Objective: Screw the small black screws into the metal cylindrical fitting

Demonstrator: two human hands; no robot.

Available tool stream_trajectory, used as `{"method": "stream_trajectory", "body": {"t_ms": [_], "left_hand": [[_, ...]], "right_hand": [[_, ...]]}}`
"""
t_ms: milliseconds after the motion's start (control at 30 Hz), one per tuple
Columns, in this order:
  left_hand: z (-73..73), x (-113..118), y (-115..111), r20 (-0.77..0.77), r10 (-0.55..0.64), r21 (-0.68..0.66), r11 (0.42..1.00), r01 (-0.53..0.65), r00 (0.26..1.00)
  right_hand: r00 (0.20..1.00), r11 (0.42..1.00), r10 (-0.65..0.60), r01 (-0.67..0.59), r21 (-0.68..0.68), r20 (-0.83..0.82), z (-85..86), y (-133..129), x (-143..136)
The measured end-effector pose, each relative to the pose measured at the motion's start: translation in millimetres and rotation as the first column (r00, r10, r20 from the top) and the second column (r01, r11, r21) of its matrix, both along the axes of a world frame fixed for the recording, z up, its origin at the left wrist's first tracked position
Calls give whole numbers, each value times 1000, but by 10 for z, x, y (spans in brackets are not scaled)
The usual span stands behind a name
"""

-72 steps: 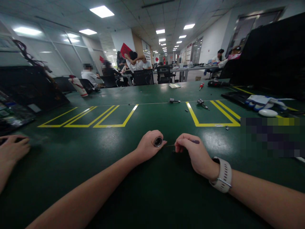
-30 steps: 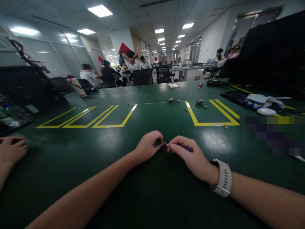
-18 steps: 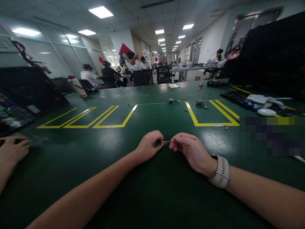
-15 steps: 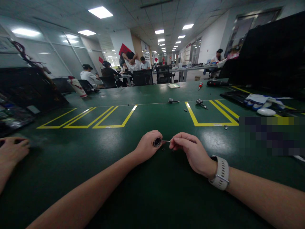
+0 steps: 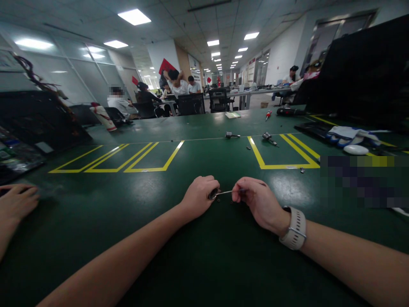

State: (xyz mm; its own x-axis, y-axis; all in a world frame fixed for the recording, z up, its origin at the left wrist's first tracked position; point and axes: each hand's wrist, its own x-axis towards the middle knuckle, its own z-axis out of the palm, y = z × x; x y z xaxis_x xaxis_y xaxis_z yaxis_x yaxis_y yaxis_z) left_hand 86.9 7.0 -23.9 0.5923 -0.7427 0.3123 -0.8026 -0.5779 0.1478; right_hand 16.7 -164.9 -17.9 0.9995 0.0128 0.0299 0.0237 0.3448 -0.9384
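Note:
My left hand (image 5: pixel 200 196) is wrapped around a short metal cylinder (image 5: pixel 212 194), and only its round, hollow end shows beside the thumb. My right hand (image 5: pixel 255 202) pinches a thin metal rod (image 5: pixel 226 192) between thumb and fingers; its kind is hard to tell. The rod's left tip reaches the rim of the cylinder, and I cannot tell whether it goes inside. A small ring (image 5: pixel 219 200) lies on the green table (image 5: pixel 198 256) just below the rod. Another tiny piece (image 5: pixel 231 202) is near my right fingertips.
Two dark metal parts with shafts, one (image 5: pixel 232 134) left of the other (image 5: pixel 270 138), lie farther back near yellow tape outlines (image 5: pixel 284 166). A red screwdriver (image 5: pixel 268 114), gloves (image 5: pixel 349 135) and a white mouse (image 5: pixel 355 150) are at the right. Another person's hand (image 5: pixel 19 202) rests at the left edge.
My right hand has drawn slightly to the right, and more of the rod shows between the hands. The cylinder's open end has turned toward the right.

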Motion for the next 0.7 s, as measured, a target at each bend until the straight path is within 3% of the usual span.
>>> {"method": "stream_trajectory", "body": {"t_ms": [433,700], "left_hand": [[-23,9,2,13,38,-21,999,-37,999],[-38,17,17,-61,-51,-190,981,39,997]], "right_hand": [[992,981,-127,129,-145,22,-74,-23,38],[991,964,-131,133,-229,23,-71,-6,26]]}}
